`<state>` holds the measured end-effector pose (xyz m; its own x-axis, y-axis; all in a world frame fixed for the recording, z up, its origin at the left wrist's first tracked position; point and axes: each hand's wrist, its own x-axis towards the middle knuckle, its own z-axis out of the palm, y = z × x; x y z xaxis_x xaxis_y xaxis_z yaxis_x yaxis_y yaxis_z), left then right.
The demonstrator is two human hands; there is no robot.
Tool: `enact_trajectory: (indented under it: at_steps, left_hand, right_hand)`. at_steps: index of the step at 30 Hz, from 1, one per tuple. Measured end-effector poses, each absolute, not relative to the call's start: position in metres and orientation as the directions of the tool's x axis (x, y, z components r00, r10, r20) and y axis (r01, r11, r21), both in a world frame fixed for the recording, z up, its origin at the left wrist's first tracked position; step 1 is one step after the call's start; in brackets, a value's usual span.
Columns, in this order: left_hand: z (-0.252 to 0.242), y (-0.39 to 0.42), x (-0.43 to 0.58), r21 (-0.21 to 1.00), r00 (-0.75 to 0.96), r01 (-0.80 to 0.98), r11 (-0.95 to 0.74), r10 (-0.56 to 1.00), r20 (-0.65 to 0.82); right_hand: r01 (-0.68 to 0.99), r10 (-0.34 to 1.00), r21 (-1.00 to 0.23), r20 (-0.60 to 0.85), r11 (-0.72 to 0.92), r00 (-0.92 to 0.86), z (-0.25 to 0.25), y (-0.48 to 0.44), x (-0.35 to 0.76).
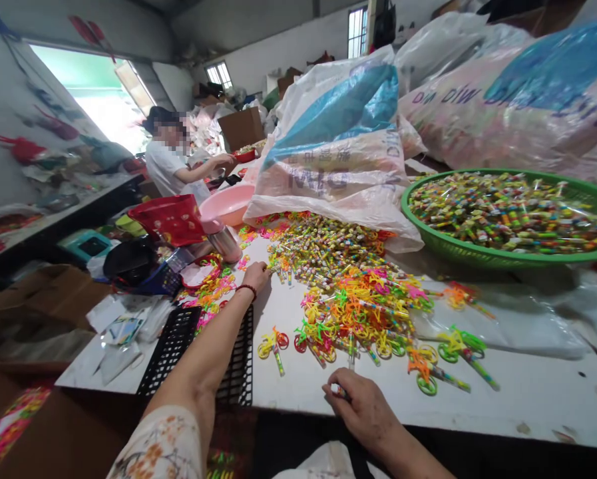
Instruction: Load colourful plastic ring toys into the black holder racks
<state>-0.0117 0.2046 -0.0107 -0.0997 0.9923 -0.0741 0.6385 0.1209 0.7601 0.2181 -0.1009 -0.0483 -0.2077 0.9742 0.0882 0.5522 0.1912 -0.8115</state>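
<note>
My left hand (256,274) reaches across the white table (528,392) to the near edge of a heap of small wrapped candy tubes (323,249); its fingers are pinched at the tubes. My right hand (363,407) rests near the table's front edge, fingers curled around a small piece I cannot make out. Between the hands lies a pile of small coloured plastic bicycle toys (365,313). One yellow and red bicycle (273,342) sits apart, and two finished ones with tubes (458,352) lie to the right.
A green basket (428,236) full of tubes stands at the right, behind it large plastic sacks (338,140). A black grid tray (178,346) lies under my left arm. A pink basin (228,203) and red bag (171,218) stand left. A person (171,163) works at the back.
</note>
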Motion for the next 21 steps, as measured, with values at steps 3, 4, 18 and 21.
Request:
enact_trajectory:
  at_steps: [3,4,18,21]
  left_hand:
    - [-0.003,0.177,-0.017,0.866,-0.101,0.471,0.165,0.986,-0.133]
    - [0.001,0.168,-0.018,0.899,-0.090,0.400,0.181,0.983,-0.158]
    - [0.047,-0.036,0.027,0.870,0.251,-0.254,0.423,0.897,-0.363]
    - [0.032,-0.064,0.056,0.904,-0.016,0.072,0.421,0.907,-0.421]
  right_hand:
    - [0.566,0.973,-0.799,0.098,0.203,-0.211,-0.050,-0.101,0.217]
    - [0.572,0.973,-0.795,0.098,0.203,-0.209,-0.050,-0.102,0.217]
    - [0.025,0.987,-0.997,-0.075,-0.079,0.141,-0.004,-0.100,0.219]
    - [0.006,0.995,-1.000,-0.029,-0.029,0.095,0.011,-0.115,0.226]
